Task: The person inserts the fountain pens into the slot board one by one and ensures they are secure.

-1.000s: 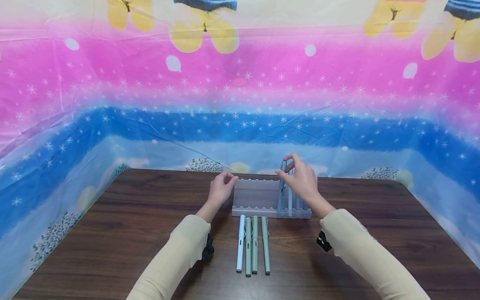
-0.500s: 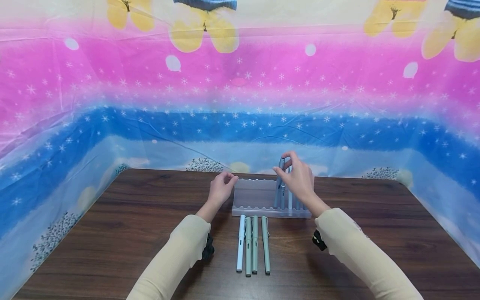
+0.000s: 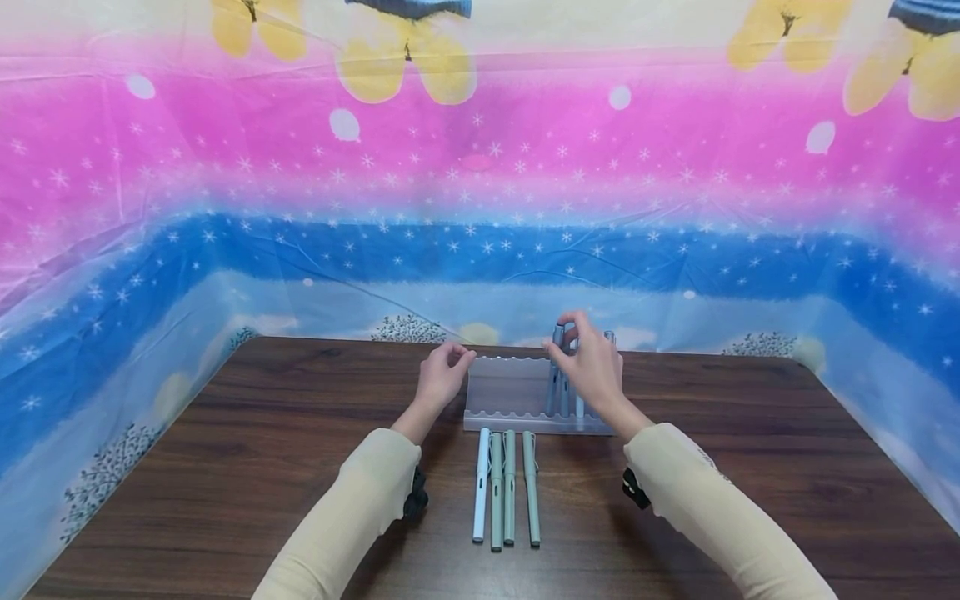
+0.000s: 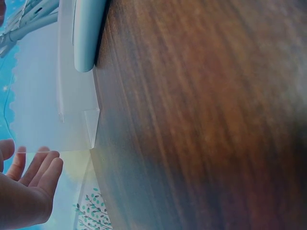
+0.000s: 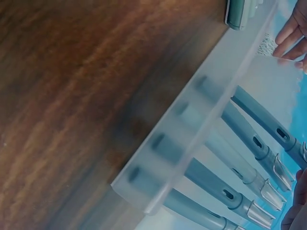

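Observation:
My right hand (image 3: 594,367) pinches the top of a blue-grey pen (image 3: 553,390), which stands in a slot of a clear pen rack (image 3: 506,387). In the right wrist view, the held pen (image 5: 261,115) is the one nearest the rack's bare side. Several other capped pens stand beside it, among them a pale blue pen (image 5: 230,155). At the rack's upper left corner, my left hand (image 3: 441,375) holds the edge between thumb and fingers. The left wrist view shows its fingertips (image 4: 42,152) at that edge.
In front of the rack lie a light blue pen (image 3: 481,487) and three green pens, the rightmost green pen (image 3: 531,492) slightly apart. Everything stands on a dark wooden table (image 3: 300,467). A patterned cloth (image 3: 480,242) hangs behind the table's far edge.
My right hand has moved slightly left with the pen, then down, so the pen sits lower in the rack. The left hand and the pens on the table stay put.

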Motion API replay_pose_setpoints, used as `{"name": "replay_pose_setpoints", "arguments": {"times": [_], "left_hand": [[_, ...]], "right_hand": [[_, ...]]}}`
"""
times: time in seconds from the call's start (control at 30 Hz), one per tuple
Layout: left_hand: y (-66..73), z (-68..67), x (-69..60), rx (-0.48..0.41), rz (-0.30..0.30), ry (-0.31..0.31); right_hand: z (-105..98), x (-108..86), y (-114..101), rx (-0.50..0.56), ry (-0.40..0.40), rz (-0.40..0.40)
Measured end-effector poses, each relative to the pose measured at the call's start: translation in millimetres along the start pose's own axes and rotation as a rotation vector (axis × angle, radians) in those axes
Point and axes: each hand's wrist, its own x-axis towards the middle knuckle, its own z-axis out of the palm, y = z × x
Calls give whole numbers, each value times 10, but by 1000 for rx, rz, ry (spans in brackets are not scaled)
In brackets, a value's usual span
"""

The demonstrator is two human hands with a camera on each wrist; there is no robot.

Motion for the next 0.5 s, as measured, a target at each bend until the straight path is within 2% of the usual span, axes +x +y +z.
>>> {"name": "replay_pose_setpoints", "arguments": {"times": [0.5], "left_hand": [[-9,3,7,-6,6,-2]], "right_hand": [[13,-59,14,-21,-60,13]]}}
